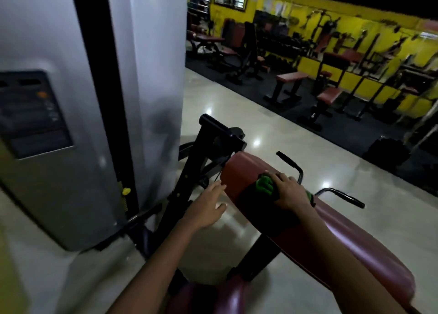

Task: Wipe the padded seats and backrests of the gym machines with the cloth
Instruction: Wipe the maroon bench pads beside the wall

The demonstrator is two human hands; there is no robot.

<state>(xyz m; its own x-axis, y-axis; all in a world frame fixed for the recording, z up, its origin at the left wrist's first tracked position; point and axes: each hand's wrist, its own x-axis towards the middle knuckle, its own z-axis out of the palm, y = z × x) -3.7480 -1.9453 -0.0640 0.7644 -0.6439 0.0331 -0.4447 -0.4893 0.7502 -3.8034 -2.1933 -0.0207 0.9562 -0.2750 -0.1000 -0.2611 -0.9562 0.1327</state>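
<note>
Right hand (288, 191) lies palm-down on the red pad (305, 228), pressing a green cloth (265, 185) against the pad's upper face. Fingers curl over the bunched cloth, holding it; green shows at the fingertips and again just behind the wrist, so the cloth is probably folded under the palm. Judged purpose of the flat press: spread contact for wiping, not lifting.

Left hand (208, 204) hovers left of the pad, beside its far rounded end. Fingers straight and loosely spread, holding nothing. Cannot tell whether the fingertips touch the pad's side. Likely poised to steady the pad or the person's balance.

The cloth sits toward the far end of the pad, near the rounded edge. Beyond that edge the pad meets a black frame post (187, 178); a stroke carried further out would run off the padding onto metal. Right of the pad, two black handles (341, 196) project close to the pad's right edge, so sideways room there is tight. Toward the person the pad runs long and unobstructed under the right forearm: the open direction for a pulling stroke.

Left of the pad stands the grey weight-stack housing (71, 124), near the frame. Below the pad, a second padded piece (227, 294) shows at the bottom edge, apparently not yet wiped. Step judged: mid-wipe.
</note>
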